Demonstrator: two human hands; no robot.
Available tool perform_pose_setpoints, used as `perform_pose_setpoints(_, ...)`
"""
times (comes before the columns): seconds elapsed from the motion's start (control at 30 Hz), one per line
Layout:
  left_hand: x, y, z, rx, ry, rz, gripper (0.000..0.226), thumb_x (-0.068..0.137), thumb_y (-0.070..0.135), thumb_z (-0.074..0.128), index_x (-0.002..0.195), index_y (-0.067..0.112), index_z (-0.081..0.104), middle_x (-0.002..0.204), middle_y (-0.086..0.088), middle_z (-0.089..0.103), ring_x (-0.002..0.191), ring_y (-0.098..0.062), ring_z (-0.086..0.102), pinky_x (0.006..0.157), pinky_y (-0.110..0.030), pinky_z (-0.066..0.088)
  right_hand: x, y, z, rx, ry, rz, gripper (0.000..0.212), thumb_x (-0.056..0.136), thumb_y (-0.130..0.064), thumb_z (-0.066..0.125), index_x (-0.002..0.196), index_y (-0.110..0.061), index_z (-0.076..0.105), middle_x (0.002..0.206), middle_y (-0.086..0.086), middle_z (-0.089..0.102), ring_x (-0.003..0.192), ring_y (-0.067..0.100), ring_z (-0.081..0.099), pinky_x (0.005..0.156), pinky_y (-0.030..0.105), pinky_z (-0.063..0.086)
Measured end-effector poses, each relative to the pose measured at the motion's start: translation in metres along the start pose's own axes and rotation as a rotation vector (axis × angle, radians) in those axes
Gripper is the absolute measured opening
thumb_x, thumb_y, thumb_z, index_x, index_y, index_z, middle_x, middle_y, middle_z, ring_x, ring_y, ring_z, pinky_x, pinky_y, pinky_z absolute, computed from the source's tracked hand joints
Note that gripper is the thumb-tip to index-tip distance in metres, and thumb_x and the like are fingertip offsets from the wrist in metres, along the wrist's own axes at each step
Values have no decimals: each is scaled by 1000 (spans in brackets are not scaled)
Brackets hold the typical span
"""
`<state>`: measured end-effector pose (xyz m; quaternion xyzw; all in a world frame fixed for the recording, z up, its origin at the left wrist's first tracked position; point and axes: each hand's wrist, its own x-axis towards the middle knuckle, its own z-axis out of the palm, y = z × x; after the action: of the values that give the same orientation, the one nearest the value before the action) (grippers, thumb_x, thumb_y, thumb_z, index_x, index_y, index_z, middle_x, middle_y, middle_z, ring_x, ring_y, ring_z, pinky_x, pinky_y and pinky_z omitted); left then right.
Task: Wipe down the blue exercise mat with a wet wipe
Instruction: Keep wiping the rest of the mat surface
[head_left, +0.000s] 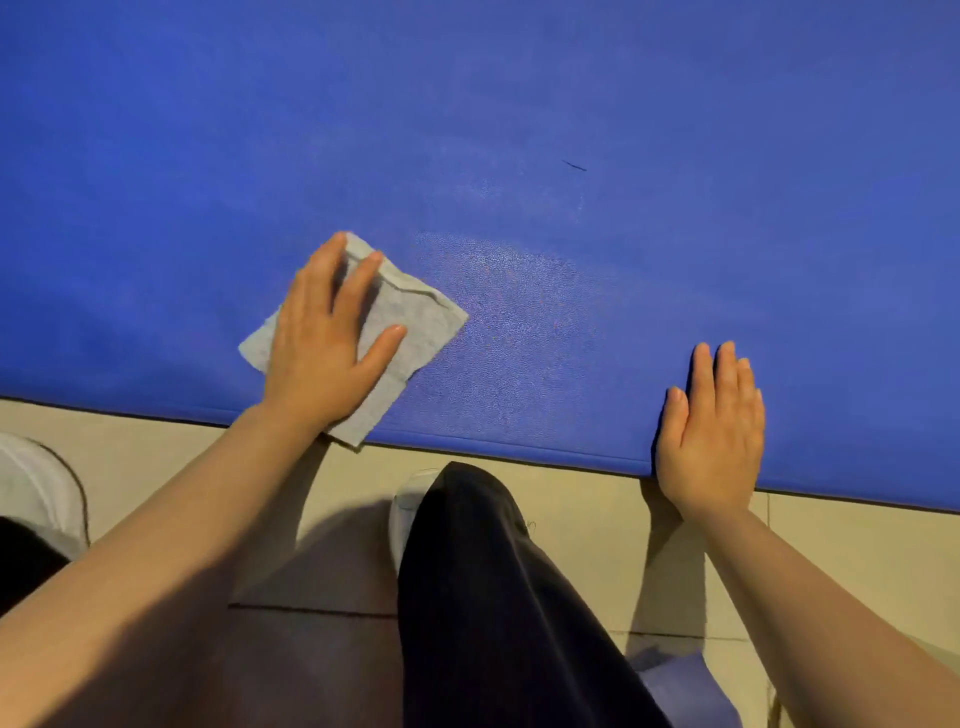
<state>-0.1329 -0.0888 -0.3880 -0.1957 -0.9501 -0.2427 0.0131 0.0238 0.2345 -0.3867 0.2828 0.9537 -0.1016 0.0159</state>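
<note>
Two flat hands: your left hand (322, 338) is pressing the limp wet wipe (415, 322) onto the cushioned blue exercise mat (519, 104), your right hand (714, 431) bracing, holding nothing.

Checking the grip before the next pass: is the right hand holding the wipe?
No, the left hand presses the wipe flat on the blue mat; the right hand rests bare on the mat's near edge.

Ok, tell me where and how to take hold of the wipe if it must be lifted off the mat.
Pinch the wet wipe at its free right corner, coming from the right. It lies flat on the blue mat under the left hand, which presses it with straight fingers; that corner sticks out uncovered, clear of the right hand.
</note>
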Motion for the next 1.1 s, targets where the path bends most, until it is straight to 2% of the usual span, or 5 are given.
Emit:
perform_pose_setpoints(0.13, -21, 6, -13, 90, 120, -346, 39, 94, 30, 51, 125, 5, 48, 140, -22, 39, 131, -38, 36, 110, -56, 28, 0, -1, 1, -32, -12, 4, 58, 102, -38, 21, 154, -14, 26, 161, 10, 21, 149, 29, 16, 121, 43, 12)
perform_pose_setpoints(0.23, -31, 26, -2, 387, -30, -96, 40, 98, 34, 40, 126, 8, 53, 137, -16, 44, 133, -33, 36, 115, -54, 4, -1, -4, -1, -37, -27, 0, 58, 102, -39, 20, 154, -14, 25, 161, 10, 20, 149, 29, 15, 121, 42, 10)
perform_pose_setpoints(0.37, -17, 64, 22, 419, -153, 177, 52, 97, 36, 33, 132, 5, 56, 131, -12, 58, 124, -30, 51, 113, -47, 19, 0, -2, -1, -60, -55, 3, 60, 101, -42, 18, 155, -14, 22, 162, 8, 18, 150, 28, 13, 120, 40, 8)
perform_pose_setpoints(0.63, 20, 100, 62, 260, -362, 458, 65, 96, 59, 21, 152, 25, 31, 160, 0, 23, 149, -21, 17, 118, -50, 9, 5, -1, -9, -105, -156, -3, 66, 98, -46, 11, 156, -14, 15, 163, 9, 10, 151, 29, 7, 121, 41, 5)
perform_pose_setpoints(1.1, -8, -70, -42, 356, -123, -609, 63, 104, 46, 20, 156, 15, 9, 163, -12, 4, 150, -33, 4, 119, -56, 5, 25, -7, -29, -128, -524, 38, 61, 105, -40, 16, 155, -16, -10, 162, 8, -18, 150, 26, -14, 120, 40, -5)
